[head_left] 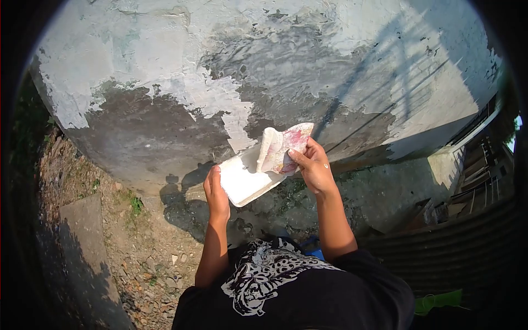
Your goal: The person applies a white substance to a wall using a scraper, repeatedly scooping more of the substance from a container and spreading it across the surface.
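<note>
My left hand (215,193) grips the left side of a white, shallow rectangular tray (242,179). In my right hand (314,166) is a flat scraper (291,144), its face stained pink and white. Thick white paste (266,147) clings along the scraper's left edge. The scraper is tilted over the tray's right end and hides part of it. White smears show on my right hand. Beyond both hands stands a wall (165,129), part dark grey and part covered in rough white coating.
Stony ground (157,256) with a concrete slab (82,220) lies at the left. Corrugated sheeting (440,264) runs along the right, near some stacked pieces (432,212). Something blue (314,247) shows beside my shirt. Shadows fall across the wall.
</note>
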### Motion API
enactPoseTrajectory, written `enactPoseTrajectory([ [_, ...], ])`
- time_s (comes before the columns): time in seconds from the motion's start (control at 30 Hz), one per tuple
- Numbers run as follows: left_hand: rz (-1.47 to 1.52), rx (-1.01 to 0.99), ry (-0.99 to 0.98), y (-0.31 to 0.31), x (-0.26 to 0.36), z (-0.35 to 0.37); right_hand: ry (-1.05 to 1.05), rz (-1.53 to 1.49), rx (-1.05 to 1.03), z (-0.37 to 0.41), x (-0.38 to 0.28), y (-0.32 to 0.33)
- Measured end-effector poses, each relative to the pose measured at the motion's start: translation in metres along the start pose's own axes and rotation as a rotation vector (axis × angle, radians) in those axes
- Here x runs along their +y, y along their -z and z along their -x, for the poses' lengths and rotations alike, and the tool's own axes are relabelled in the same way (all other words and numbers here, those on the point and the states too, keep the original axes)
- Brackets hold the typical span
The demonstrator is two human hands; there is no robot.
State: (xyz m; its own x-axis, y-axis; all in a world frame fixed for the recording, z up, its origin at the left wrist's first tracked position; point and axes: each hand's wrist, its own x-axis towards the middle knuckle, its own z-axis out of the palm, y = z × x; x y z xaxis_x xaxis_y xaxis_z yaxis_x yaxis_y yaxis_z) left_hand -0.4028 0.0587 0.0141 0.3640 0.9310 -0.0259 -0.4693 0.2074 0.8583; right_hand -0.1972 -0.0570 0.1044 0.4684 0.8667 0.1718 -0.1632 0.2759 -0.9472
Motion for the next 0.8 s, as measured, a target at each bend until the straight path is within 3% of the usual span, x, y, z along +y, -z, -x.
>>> enactPoseTrajectory([
  [0.2,-0.009,0.076,-0.02,0.021,-0.006,0.004,-0.05,-0.014,-0.057,-0.007,0.009,-0.009],
  [0.33,0.008,0.106,-0.02,0.018,-0.004,0.005,-0.145,-0.223,-0.029,-0.023,0.029,-0.005],
  [0.4,0.034,0.133,-0.023,0.013,-0.006,0.003,-0.313,-0.445,0.027,-0.031,0.034,-0.005],
  [0.57,0.065,0.128,-0.051,0.012,-0.007,-0.017,-0.424,-0.655,-0.071,-0.061,0.039,0.002],
  [0.67,0.086,0.199,-0.045,0.0,0.009,-0.029,-0.38,-0.628,-0.022,-0.088,0.018,-0.007],
  [0.73,0.058,0.363,-0.006,0.003,0.013,-0.039,-0.088,-0.622,0.055,-0.107,0.007,-0.015],
  [0.8,0.049,0.343,-0.073,0.013,0.015,-0.046,-0.004,-0.615,0.062,-0.128,0.007,-0.019],
])
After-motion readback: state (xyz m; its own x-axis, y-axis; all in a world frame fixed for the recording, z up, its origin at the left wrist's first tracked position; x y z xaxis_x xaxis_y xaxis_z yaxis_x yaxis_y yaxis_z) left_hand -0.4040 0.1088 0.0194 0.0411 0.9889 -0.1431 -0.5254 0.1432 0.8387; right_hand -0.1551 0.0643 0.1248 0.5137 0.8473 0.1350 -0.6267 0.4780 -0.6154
